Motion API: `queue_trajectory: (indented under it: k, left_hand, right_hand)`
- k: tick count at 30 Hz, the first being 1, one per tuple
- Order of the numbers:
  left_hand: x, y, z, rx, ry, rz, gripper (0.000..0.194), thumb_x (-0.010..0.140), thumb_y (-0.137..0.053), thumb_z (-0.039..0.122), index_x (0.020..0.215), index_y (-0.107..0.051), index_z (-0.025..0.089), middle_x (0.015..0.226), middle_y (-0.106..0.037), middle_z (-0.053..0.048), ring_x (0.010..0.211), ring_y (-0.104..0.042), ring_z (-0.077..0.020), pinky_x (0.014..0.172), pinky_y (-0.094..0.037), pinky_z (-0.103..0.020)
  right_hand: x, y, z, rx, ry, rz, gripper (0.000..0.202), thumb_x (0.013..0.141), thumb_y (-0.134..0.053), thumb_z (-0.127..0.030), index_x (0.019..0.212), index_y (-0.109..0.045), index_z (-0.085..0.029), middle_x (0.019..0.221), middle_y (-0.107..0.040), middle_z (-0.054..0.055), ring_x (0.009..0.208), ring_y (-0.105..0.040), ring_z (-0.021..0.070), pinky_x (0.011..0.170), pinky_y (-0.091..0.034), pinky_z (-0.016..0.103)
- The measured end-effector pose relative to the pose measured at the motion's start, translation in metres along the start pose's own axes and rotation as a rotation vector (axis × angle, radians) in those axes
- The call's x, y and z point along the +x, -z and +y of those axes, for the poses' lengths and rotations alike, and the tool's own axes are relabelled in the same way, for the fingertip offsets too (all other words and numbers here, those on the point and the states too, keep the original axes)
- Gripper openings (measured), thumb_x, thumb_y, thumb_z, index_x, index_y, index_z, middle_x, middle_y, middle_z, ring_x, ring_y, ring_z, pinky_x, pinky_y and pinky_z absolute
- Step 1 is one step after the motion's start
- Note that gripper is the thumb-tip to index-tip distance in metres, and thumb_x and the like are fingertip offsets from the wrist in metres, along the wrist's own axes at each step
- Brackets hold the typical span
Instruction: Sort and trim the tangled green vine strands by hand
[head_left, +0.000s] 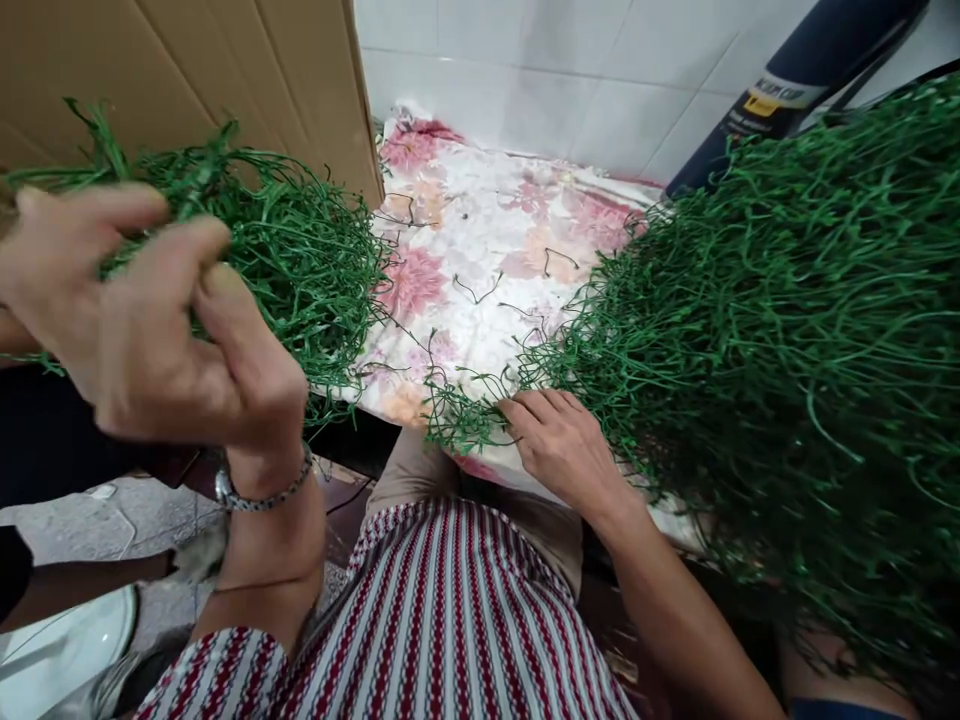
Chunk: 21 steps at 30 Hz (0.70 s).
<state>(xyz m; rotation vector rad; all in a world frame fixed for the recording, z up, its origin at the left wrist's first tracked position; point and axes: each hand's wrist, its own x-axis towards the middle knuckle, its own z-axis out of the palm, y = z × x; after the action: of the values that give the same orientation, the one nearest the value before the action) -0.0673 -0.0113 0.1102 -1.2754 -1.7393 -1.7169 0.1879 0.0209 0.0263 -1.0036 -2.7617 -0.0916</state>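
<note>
My left hand (pixel 202 350), blurred by motion, is raised at the left with its fingers curled. It partly covers a heap of thin green artificial stems (pixel 300 260), and whatever lies inside the fingers is hidden. Below, my right hand (pixel 559 445) rests near the front edge of the flowered cloth (pixel 480 240). Its fingers are bent together on a small clump of green stems (pixel 465 415). To the right of that hand rises a much larger mass of green stems (pixel 750 330). A few loose stems (pixel 476 290) lie scattered over the cloth between the two heaps.
A cardboard sheet (pixel 300 90) stands behind the left heap. White wall tiles (pixel 525 90) border the cloth at the back. A dark blue cylinder (pixel 810 70) leans at the back right. On the floor at lower left is a white round object (pixel 75 640), with another person's limb nearby.
</note>
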Motion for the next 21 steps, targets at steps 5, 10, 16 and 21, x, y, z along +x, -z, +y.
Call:
queue_trajectory:
  k: [5, 10, 16, 21]
  left_hand:
    - [-0.061, -0.022, -0.004, -0.197, -0.386, -0.439, 0.029, 0.075, -0.053, 0.006, 0.1, -0.063, 0.016, 0.085, -0.064, -0.005, 0.083, -0.059, -0.0163, 0.073, -0.049, -0.031]
    - [-0.086, -0.041, -0.034, 0.109, -0.457, -0.95, 0.037, 0.072, -0.041, 0.001, 0.098, -0.063, 0.016, 0.128, -0.053, -0.011, 0.097, -0.057, -0.0211, 0.082, -0.046, -0.038]
    - [-0.076, -0.035, -0.061, 0.261, -0.535, -0.973, 0.024, 0.073, -0.044, 0.004, 0.078, -0.064, 0.016, 0.098, -0.065, -0.01, 0.091, -0.057, -0.0236, 0.08, -0.045, -0.038]
    - [-0.078, -0.024, -0.062, 0.136, -0.399, -0.918, 0.019, 0.077, -0.047, 0.011, 0.084, -0.064, 0.016, 0.095, -0.065, -0.009, 0.089, -0.058, -0.0206, 0.083, -0.047, -0.037]
  right_hand:
    - [-0.009, -0.003, 0.005, 0.032, -0.043, 0.088, 0.027, 0.083, -0.045, -0.009, 0.104, -0.06, -0.016, 0.096, -0.064, 0.006, 0.085, -0.051, 0.0194, 0.079, -0.038, 0.032]
    - [-0.017, -0.007, 0.009, 0.055, -0.045, 0.151, 0.026, 0.082, -0.046, -0.008, 0.102, -0.061, -0.016, 0.095, -0.064, 0.006, 0.085, -0.052, 0.0187, 0.079, -0.04, 0.031]
    - [-0.023, -0.005, 0.019, 0.029, -0.089, 0.203, 0.027, 0.079, -0.046, -0.005, 0.097, -0.062, -0.017, 0.093, -0.066, 0.006, 0.086, -0.054, 0.0193, 0.082, -0.042, 0.033]
    - [-0.028, -0.004, 0.027, 0.027, -0.134, 0.211, 0.031, 0.077, -0.048, -0.005, 0.1, -0.063, -0.019, 0.095, -0.067, 0.006, 0.09, -0.056, 0.0207, 0.086, -0.043, 0.037]
